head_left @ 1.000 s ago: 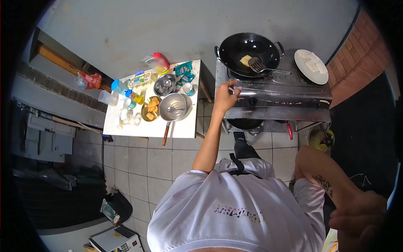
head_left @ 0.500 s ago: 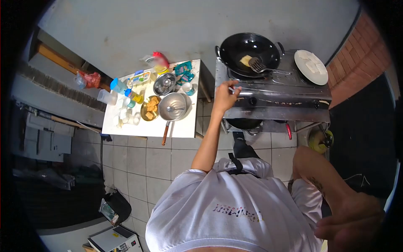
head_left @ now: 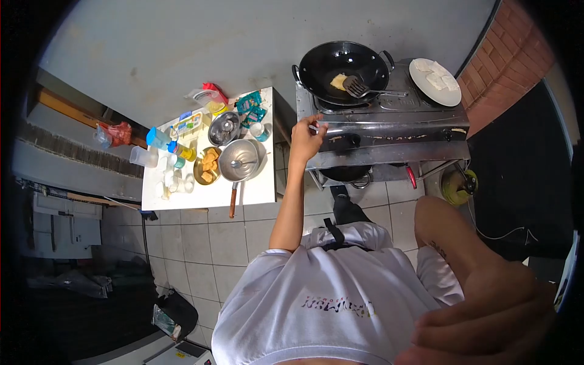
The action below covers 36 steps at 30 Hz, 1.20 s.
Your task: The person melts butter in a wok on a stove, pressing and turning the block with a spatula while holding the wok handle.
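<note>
By the stove's (head_left: 389, 129) left front corner: left hand (head_left: 307, 140), grip unclear
Right hand (head_left: 480, 313): grip unclear
Spatula (head_left: 358, 88): across wok (head_left: 319, 64) rim

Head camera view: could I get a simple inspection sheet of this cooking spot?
Surface: metal stove, pale marks along its front.
Job's things: wok holding a golden piece; slotted spatula inside, handle over the rim; plate of white slabs to the right.
Clutter: white table crowded with containers; saucepan handle overhangs its edge.
Hands: left hand at the stove's front edge, fingers bent, grip unclear; right hand blurred, near the camera.
Cables: thin pale cord at right.
Surroundings: grey wall behind, brick wall right, tiled floor.
</note>
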### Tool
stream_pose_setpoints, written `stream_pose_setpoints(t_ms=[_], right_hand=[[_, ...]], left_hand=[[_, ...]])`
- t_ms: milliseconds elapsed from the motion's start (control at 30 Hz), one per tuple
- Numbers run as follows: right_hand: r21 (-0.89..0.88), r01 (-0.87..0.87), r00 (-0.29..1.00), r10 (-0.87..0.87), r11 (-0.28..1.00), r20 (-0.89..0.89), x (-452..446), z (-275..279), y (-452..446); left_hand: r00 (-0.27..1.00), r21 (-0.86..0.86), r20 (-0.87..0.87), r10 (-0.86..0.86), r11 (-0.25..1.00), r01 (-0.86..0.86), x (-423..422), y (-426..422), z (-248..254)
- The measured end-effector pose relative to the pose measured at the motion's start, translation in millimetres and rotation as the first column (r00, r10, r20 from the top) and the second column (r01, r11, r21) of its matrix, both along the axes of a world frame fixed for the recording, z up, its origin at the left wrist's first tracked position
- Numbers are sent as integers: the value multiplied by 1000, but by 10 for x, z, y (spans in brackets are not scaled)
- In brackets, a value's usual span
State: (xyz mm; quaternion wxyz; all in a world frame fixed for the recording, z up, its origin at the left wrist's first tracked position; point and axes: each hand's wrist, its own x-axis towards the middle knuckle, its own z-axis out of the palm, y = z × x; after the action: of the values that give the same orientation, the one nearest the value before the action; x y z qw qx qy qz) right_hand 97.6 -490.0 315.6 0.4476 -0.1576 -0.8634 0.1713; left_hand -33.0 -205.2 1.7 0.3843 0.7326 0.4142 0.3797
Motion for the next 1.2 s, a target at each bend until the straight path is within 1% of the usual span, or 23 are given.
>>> stream_pose_setpoints(t_ms=[33, 100, 167, 200, 267, 300, 333, 433, 467, 533, 567, 633, 700, 767, 800, 867, 900, 1000, 1033, 1133, 1200], right_hand=[[21, -33, 997, 31, 999, 64, -3, 29, -5], [-8, 146, 988, -146, 989, 45, -97, 170, -89], [-12, 301, 953, -301, 954, 27, -218, 290, -166], [37, 336, 941, -334, 941, -56, -262, 229, -164], [123, 424, 893, -391, 897, -223, -345, 109, -154], [148, 423, 888, -376, 894, -266, -345, 60, -127], [156, 398, 900, -352, 904, -255, -334, 55, -104], [104, 280, 954, -265, 954, -140, -336, 65, -12], [76, 239, 967, -230, 968, -109, -362, 39, 32], [45, 155, 985, -151, 987, -78, -367, -15, 136], [34, 123, 990, -121, 992, -71, -386, -41, 166], [26, 82, 995, -81, 996, -58, -418, -42, 205], [27, 88, 995, -87, 996, -44, -440, 0, 216], [46, 147, 989, -146, 988, -28, -463, 112, 178], [65, 198, 980, -197, 978, -23, -496, 187, 143], [91, 294, 956, -293, 951, -21, -541, 306, 106], [107, 333, 943, -331, 937, -42, -567, 344, 87], [150, 330, 906, -268, 932, -328, -638, 166, 58], [168, 325, 911, -260, 931, -321, -614, 116, 83], [130, 225, 965, -202, 966, -170, -556, 48, 193], [91, 157, 981, -145, 983, -125, -544, -20, 281]], left_hand=[[1000, 10, -14, -5, 1000, 6, -23, 4, 33], [1000, 26, -10, 4, 1000, -3, -41, 23, -8], [999, 54, -27, 17, 998, -16, -90, 100, 1], [999, 54, -47, 21, 998, -18, -106, 100, -2], [999, 57, -33, 21, 998, -19, -132, 126, -23], [999, 45, -37, 24, 999, -22, -147, 126, -13], [999, 30, -41, 20, 999, -19, -164, 131, -6], [1000, 76, -18, 25, 997, -24, -218, 167, -56], [1000, 45, -21, 8, 999, -7, -248, 162, -14], [999, -13, -48, 20, 1000, -20, -283, 166, 10], [1000, 44, -24, 20, 999, -19, -305, 190, -35], [999, 28, -45, 18, 999, -17, -345, 200, 23], [998, 2, -55, 37, 999, -37, -369, 196, -27], [997, 157, 33, 63, 985, -67, -420, 274, -152], [997, 132, 30, 78, 988, -81, -443, 280, -138], [997, 142, 26, 76, 987, -79, -477, 302, -150], [997, 102, 13, 76, 992, -77, -481, 294, -119], [997, 114, 1, 72, 991, -72, -500, 277, -90], [998, 108, -1, 64, 992, -64, -499, 280, -113], [998, 135, -2, 62, 989, -61, -479, 302, -122], [998, 82, -11, 54, 995, -53, -450, 267, -61]])
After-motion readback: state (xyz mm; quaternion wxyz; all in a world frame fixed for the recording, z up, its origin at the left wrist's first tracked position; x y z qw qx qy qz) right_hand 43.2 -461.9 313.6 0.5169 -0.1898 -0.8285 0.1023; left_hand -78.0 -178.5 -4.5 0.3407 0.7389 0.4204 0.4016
